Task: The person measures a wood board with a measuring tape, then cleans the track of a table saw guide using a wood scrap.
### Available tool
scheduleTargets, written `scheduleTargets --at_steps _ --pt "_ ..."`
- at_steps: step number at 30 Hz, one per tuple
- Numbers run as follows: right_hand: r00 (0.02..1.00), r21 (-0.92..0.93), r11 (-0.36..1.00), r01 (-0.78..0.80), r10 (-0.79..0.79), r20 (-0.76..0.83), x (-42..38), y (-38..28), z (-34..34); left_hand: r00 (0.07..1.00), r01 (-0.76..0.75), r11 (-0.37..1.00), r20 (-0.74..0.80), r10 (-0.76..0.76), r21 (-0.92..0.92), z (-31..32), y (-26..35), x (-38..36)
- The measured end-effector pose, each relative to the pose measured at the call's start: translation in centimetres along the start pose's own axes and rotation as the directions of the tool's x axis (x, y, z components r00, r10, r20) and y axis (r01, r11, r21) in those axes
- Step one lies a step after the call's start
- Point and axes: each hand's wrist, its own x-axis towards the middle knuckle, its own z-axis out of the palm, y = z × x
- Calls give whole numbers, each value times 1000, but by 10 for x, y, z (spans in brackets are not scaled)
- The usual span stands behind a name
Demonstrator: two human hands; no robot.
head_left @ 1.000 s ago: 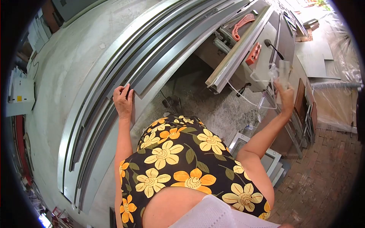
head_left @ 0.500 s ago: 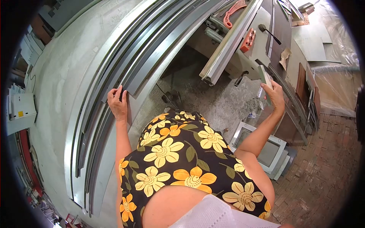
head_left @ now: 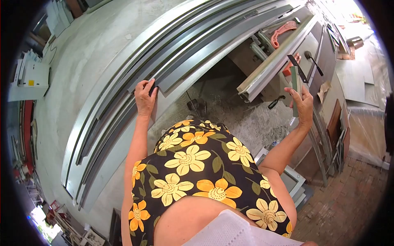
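My left hand [head_left: 145, 98] is closed at the near end of a dark grey metal profile [head_left: 186, 70], one of several long profiles lying side by side. Its thumb and fingers pinch that end; the exact grip is partly hidden. On the right, my right hand [head_left: 303, 104] holds a narrow grey-green flat strip [head_left: 294, 84] upright between thumb and fingers. The strip's kind is not clear. Just beyond it lies a black flat bar [head_left: 298, 68]. An orange tool [head_left: 289, 65] is partly hidden behind the strip and bar.
A pink-red curved handle [head_left: 283, 33] and a black-headed tool [head_left: 314, 62] lie on the right-hand bench. A long rail [head_left: 279, 57] juts toward me. Framed panels [head_left: 289, 180] stand low at right. A white box [head_left: 35, 78] sits at far left.
The view has turned, so the profiles and bench shift across it. My right hand has raised the grey-green strip and turned it more upright. My left hand stays at the profile ends.
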Motion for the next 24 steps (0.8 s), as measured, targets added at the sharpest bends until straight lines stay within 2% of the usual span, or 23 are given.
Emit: scheduleTargets --at_steps 8,13,20,23,24 --pt "988 114 989 95 -107 111 33 -9 42 1000 -12 996 -5 12 90 0 6 -4" --pt "973 -2 997 78 -75 217 43 -4 59 993 -67 990 -87 78 125 2 12 -3" --pt "967 -22 997 68 -60 246 40 -10 78 991 -8 998 -136 17 69 -7 28 -3" --pt "971 -18 998 68 -62 233 38 -8 81 995 99 995 -3 -99 -11 -24 33 -7" --pt "972 -12 997 74 -69 223 40 -3 82 998 65 998 -5 -65 -21 -31 36 -8"
